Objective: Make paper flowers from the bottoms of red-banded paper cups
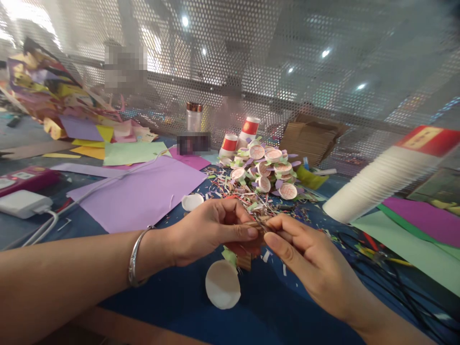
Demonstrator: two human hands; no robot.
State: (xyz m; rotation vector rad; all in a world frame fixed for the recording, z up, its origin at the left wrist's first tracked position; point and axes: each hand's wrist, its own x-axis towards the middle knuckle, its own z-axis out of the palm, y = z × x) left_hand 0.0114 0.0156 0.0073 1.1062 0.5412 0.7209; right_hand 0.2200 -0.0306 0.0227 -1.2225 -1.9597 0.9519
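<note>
My left hand (223,223), with a silver bangle at its wrist, pinches a small brown piece that looks like cardboard (256,225). My right hand (298,254) meets it from the right, thumb and fingers closed at the piece's edge around something thin and dark, too small to name. Below the hands a white paper disc, perhaps a cut cup base (223,285), lies on the blue table. Another brown cardboard bit (244,261) and a light green scrap (229,256) sit just above it. A second white disc (192,201) rests behind my left hand.
Paper-cup pieces are heaped (264,167) beyond the hands among paper shreds. Tilted stacked paper cups (388,172) stand right, above black cables (391,287). Purple paper (143,191) and a white charger (25,203) lie left. A perforated metal screen (251,57) closes the back.
</note>
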